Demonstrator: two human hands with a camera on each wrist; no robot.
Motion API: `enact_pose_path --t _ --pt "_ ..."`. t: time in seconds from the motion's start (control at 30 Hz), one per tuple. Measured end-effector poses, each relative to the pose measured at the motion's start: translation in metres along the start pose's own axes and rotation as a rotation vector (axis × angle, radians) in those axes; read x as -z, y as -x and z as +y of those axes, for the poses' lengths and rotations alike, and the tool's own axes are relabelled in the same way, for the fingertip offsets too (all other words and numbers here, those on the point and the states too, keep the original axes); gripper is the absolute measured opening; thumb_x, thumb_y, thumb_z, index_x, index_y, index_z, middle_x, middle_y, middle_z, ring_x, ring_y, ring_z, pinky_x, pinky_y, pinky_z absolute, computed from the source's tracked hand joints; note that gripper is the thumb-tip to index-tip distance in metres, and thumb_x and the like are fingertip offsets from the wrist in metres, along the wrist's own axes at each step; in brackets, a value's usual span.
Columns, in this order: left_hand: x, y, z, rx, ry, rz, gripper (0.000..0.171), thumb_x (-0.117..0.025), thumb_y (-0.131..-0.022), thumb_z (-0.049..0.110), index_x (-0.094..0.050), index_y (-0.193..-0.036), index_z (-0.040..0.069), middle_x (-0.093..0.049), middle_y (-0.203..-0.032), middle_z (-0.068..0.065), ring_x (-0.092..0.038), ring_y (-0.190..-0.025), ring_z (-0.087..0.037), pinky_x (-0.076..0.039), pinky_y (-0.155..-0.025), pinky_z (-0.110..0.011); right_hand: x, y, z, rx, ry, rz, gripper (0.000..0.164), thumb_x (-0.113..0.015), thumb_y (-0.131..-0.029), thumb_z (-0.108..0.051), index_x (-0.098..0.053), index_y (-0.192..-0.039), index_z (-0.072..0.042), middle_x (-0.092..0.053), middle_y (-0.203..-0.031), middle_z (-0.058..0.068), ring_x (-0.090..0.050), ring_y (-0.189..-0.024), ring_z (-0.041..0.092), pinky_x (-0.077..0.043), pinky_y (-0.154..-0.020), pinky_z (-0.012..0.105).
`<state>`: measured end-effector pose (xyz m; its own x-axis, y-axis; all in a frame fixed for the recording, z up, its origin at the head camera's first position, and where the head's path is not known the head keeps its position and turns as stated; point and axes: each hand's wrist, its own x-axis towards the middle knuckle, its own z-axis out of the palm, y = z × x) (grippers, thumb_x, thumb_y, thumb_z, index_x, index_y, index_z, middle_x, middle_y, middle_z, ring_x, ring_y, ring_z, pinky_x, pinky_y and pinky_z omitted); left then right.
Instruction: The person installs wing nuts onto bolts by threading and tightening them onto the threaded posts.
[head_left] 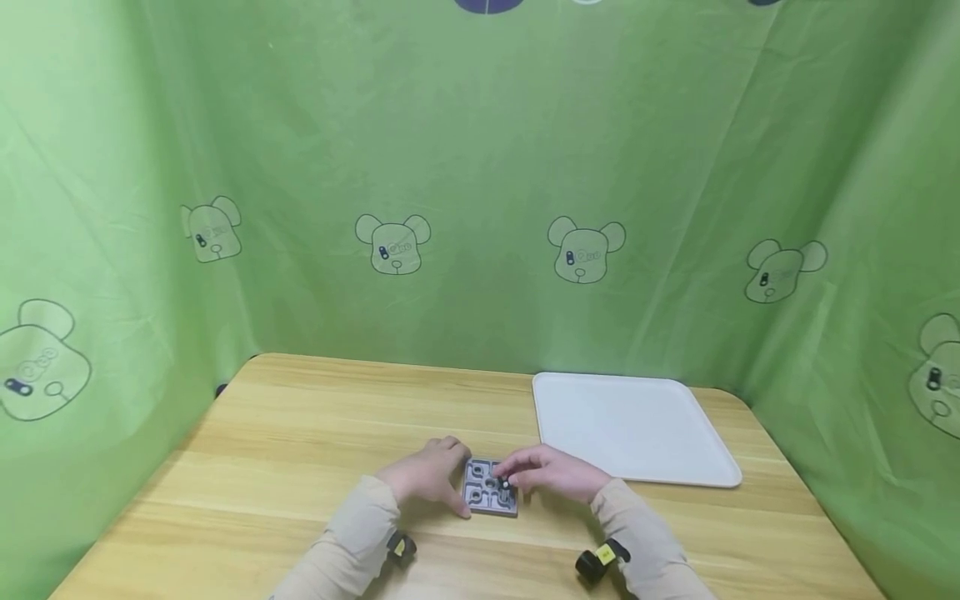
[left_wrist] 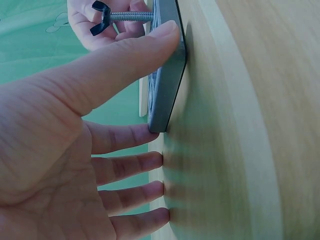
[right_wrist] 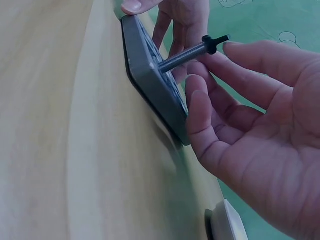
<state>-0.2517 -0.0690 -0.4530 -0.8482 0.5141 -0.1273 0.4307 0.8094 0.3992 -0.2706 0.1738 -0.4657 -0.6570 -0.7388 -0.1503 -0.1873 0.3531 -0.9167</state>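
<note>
From afar I see the square grey plate (head_left: 486, 498) flat on the tabletop (head_left: 322, 425), near the white tray (head_left: 630, 425); my left grip (head_left: 427, 473) is spread, thumb touching the plate's edge; my right grip (head_left: 553, 473) is loosely parted beside the upright wing bolt (left_wrist: 131, 16).

A white tray (head_left: 633, 425) lies on a wood-grain table (head_left: 315, 417) before green bear-print curtains (head_left: 480, 150)

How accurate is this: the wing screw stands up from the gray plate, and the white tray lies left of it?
Wrong side: the head view shows the white tray to the right of the gray plate. The wing screw does stand up from it.
</note>
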Motion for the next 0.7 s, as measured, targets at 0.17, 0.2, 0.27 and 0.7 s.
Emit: enact_pose_path --t 0.17,0.2,0.27,0.7 --pt "-0.0016 -0.0004 -0.0006 -0.012 -0.009 0.010 0.087 -0.080 -0.052 0.046 -0.046 -0.124 0.011 -0.046 -0.130 -0.007 -0.042 -0.118 -0.027 -0.039 -0.102 -0.042 -0.0010 -0.0010 0.0016 -0.008 0.002 -0.018 0.028 -0.055 -0.086 -0.020 -0.060 -0.112 -0.011 -0.061 -0.110 0.010 -0.057 -0.088 0.022 -0.053 -0.073 0.037" --pt "-0.0017 -0.0003 -0.0009 -0.014 -0.007 0.010 0.087 -0.080 -0.052 0.045 -0.047 -0.124 0.011 -0.046 -0.130 -0.007 -0.043 -0.118 -0.027 -0.039 -0.102 -0.042 -0.0014 -0.0011 0.0013 -0.005 0.002 -0.020 0.028 -0.055 -0.086 -0.020 -0.060 -0.112 -0.010 -0.061 -0.109 0.010 -0.057 -0.088 0.022 -0.053 -0.073 0.037" --pt "-0.0006 -0.0001 -0.0007 -0.018 -0.007 0.008 0.086 -0.080 -0.052 0.045 -0.047 -0.124 0.011 -0.046 -0.130 -0.007 -0.042 -0.118 -0.027 -0.039 -0.102 -0.043 -0.0019 -0.0011 -0.0004 0.001 0.001 -0.017 0.028 -0.055 -0.086 -0.019 -0.060 -0.111 -0.008 -0.061 -0.106 0.012 -0.057 -0.084 0.021 -0.053 -0.072 0.037" --pt "0.0024 0.0025 0.0005 -0.023 -0.004 -0.002 0.088 -0.079 -0.053 0.046 -0.046 -0.125 0.009 -0.045 -0.131 -0.008 -0.042 -0.119 -0.028 -0.038 -0.102 -0.043 -0.0102 -0.0030 0.0005 -0.016 -0.048 0.090 0.024 -0.064 -0.079 -0.016 -0.061 -0.099 -0.003 -0.061 -0.098 0.013 -0.056 -0.081 0.015 -0.051 -0.068 0.032"
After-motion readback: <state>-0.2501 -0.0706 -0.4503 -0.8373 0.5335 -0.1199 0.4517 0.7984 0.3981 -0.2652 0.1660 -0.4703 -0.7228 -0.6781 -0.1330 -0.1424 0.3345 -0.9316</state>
